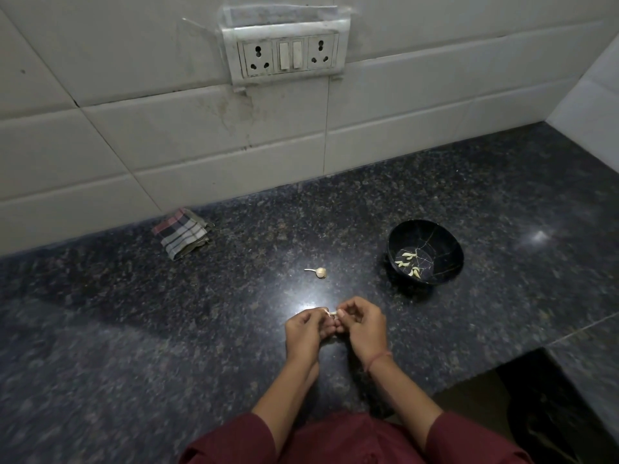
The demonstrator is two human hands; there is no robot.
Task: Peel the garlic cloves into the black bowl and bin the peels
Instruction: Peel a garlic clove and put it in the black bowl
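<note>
Left hand point(306, 329): we log it low over the dark stone counter point(150, 329), fingers curled, pinching one end of a small garlic clove point(332, 313). Right hand point(363, 326): fingers likewise curled, pinching the clove's other end, so the two hands meet fingertip to fingertip; a red thread point(378, 359) circles its wrist. Garlic bulb point(320, 272): at twelve o'clock from the hands, near them, lying on the counter with its stalk pointing to nine o'clock. Black bowl point(447, 241): at two o'clock, well apart from the hands, upright, with several peeled cloves point(407, 259) on its floor. Checked cloth point(182, 233): at ten o'clock, folded, against the tiled wall point(134, 139). Socket plate point(288, 55): on the wall at twelve o'clock, high.
</note>
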